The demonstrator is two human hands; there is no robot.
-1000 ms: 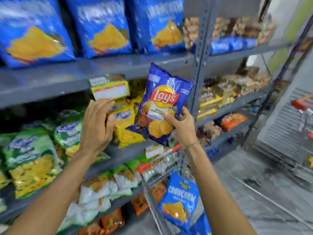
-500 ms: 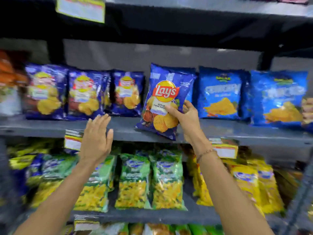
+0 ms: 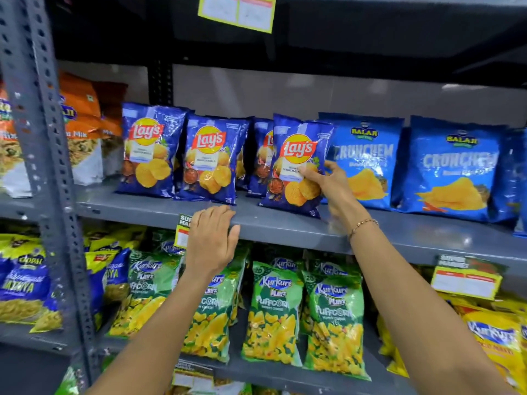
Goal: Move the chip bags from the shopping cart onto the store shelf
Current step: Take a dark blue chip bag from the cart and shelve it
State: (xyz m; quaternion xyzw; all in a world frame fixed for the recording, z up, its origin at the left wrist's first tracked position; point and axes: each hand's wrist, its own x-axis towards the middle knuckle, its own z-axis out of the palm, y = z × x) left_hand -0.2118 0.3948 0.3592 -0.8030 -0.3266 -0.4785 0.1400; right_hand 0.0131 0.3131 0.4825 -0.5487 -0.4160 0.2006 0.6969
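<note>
A dark blue Lay's chip bag point(image 3: 293, 166) stands upright on the grey store shelf point(image 3: 285, 223), to the right of other Lay's bags point(image 3: 209, 161). My right hand point(image 3: 332, 189) grips its right side, thumb on the front. My left hand point(image 3: 209, 240) rests flat with spread fingers on the shelf's front edge, below the Lay's row, holding nothing. The shopping cart is out of view.
Light blue Crunchem bags point(image 3: 368, 161) stand right of the held bag. Orange snack bags point(image 3: 82, 129) sit at the left behind a grey upright post point(image 3: 54, 195). Green Kurkure Puffcorn bags point(image 3: 271, 315) fill the shelf below. Yellow price tags point(image 3: 464, 280) hang on shelf edges.
The view has closed in on the shelf. My right hand has set the Lay's bag down upright on the shelf. My left hand has come to rest on the shelf edge.
</note>
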